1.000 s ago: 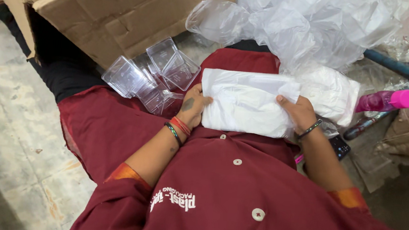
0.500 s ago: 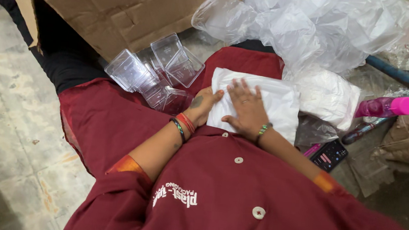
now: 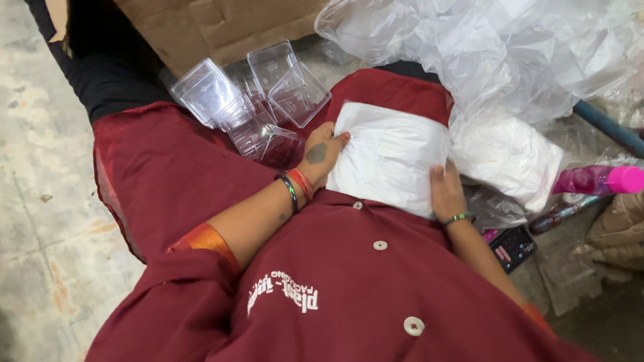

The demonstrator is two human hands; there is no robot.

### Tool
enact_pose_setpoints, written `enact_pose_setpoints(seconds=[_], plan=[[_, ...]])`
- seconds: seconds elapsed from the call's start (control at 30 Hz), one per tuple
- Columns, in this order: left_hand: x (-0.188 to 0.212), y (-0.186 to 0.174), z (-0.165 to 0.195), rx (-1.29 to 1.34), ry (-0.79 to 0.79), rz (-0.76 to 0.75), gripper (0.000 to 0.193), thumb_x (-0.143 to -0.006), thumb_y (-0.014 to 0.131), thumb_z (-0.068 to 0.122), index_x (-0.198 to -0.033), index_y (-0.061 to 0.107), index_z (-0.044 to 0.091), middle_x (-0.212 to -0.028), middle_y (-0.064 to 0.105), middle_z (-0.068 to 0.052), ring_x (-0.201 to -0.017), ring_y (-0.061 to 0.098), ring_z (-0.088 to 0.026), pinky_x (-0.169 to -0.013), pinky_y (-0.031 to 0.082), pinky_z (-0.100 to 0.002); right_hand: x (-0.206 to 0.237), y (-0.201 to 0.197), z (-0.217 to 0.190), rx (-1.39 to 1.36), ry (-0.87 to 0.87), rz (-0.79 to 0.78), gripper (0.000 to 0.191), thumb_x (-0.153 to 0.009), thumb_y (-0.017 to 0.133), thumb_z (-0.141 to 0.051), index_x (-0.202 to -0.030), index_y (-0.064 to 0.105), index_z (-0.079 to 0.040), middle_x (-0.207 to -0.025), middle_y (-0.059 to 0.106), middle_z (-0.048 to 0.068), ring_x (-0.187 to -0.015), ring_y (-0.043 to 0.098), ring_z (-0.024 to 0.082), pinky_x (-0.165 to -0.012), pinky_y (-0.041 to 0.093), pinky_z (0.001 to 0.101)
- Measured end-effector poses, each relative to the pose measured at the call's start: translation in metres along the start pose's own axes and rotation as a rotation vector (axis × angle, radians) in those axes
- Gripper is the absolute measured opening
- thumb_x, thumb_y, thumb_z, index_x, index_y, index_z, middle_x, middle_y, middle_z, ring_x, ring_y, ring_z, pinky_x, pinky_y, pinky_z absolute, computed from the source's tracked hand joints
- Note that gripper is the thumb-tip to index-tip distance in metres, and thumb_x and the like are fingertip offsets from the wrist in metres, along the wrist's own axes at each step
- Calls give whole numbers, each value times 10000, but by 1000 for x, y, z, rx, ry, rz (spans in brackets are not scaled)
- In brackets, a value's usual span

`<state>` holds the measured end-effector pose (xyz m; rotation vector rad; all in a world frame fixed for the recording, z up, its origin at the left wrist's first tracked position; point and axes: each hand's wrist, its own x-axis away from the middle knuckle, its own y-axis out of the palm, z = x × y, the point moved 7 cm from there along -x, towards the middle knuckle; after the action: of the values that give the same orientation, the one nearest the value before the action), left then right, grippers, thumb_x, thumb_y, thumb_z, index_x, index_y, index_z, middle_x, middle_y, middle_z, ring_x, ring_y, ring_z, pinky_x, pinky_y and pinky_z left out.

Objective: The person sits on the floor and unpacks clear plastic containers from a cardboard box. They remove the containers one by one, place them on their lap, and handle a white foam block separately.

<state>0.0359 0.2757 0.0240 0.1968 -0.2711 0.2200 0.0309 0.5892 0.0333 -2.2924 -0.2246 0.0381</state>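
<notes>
White folded cloth [image 3: 388, 157] lies flat on the person's maroon lap, between both hands. Half a second ago the right hand [image 3: 445, 190] was spread flat across its middle; now it has slid back to the cloth's near right edge, fingers together and pressed on the fabric. The left hand [image 3: 321, 154] stays at the left edge, fingers curled over it with the thumb on top. Just left of that hand sit the clear plastic containers [image 3: 255, 97], unmoved, and a second white bundle [image 3: 507, 154] rests right of the cloth beside a pink bottle [image 3: 598, 180].
</notes>
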Motion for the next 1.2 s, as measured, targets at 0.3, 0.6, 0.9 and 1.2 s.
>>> enact_pose_setpoints(seconds=[0.3,0.6,0.9,1.2], plan=[[62,58,169,-748,760,-317,167,-909,590,42,-1075,588,55,-924,694,-213,-905,667,-431,-755,511,-510,-22,-92,-218,110,-857,88,1006,-880,799,-479,-1580,283,27,-1585,383,249,-1479,364,412,-1238,281,503],[99,28,216,-531,844,-30,181,-927,663,26,-1085,587,70,-970,673,-147,-903,673,-349,-778,531,-419,-39,-97,-295,108,-797,-257,297,-885,686,-125,-1172,742,-73,-1063,756,104,-937,735,272,-787,572,344],[95,19,198,-345,801,13,172,-949,718,89,-1053,598,26,-917,629,-115,-800,625,-239,-720,513,-333,-23,-67,-290,-177,-688,216,98,-1044,580,-71,-1049,649,-2,-993,706,142,-886,696,290,-805,545,348],[66,11,155,-155,456,-26,218,-1047,605,217,-982,657,15,-771,636,-35,-720,517,-63,-644,469,-243,-51,-36,-250,-484,-418,87,263,-1064,696,-252,-989,694,0,-912,664,70,-856,575,141,-788,477,279]])
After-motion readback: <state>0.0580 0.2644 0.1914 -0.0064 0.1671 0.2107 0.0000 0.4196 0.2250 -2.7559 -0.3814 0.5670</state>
